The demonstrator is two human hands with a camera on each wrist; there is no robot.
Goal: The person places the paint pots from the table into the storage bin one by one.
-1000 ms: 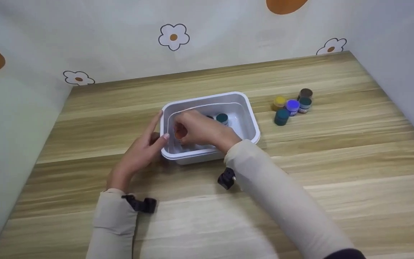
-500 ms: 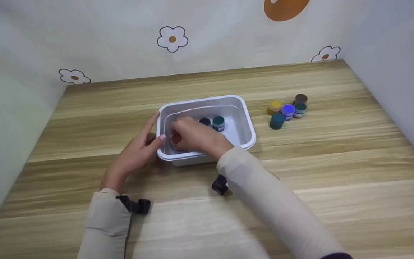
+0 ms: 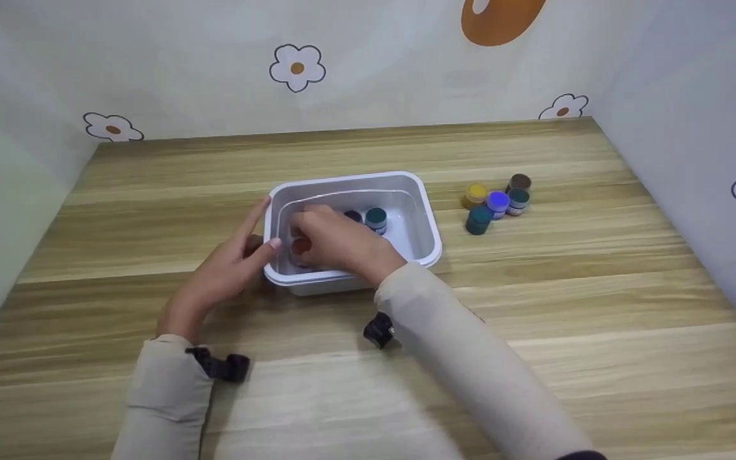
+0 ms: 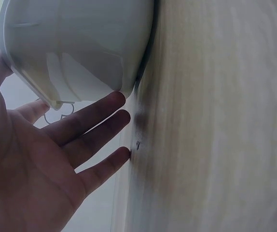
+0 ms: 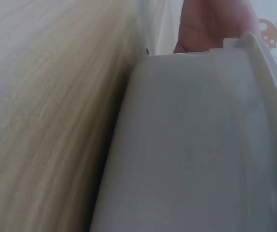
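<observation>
A white plastic tub (image 3: 429, 255) stands on the table. My right hand (image 3: 336, 239) reaches down into its left end, fingers curled round a small orange-red paint jar (image 3: 301, 246), mostly hidden by the hand. Beside that hand, inside the tub, are a green paint jar (image 3: 376, 220) and a dark paint jar (image 3: 353, 216), partly covered. At the tub's left rim, my left hand (image 3: 221, 271) touches with thumb and forefinger. The left wrist view shows its other fingers (image 4: 92, 118) extended along the tub's outside. The right wrist view shows mostly the tub's outer wall (image 5: 177, 140).
Right of the tub, several paint jars cluster on the wooden table (image 3: 317, 396): yellow (image 3: 475, 196), purple (image 3: 498, 204), teal (image 3: 478, 220), dark green (image 3: 518, 201) and brown (image 3: 520, 184). A flower-printed wall (image 3: 374, 83) encloses the back and sides.
The whole scene has shifted left and slightly down as the head view turned. The right hand stays at the tub's left end; more of the jars beside it shows than a second ago.
</observation>
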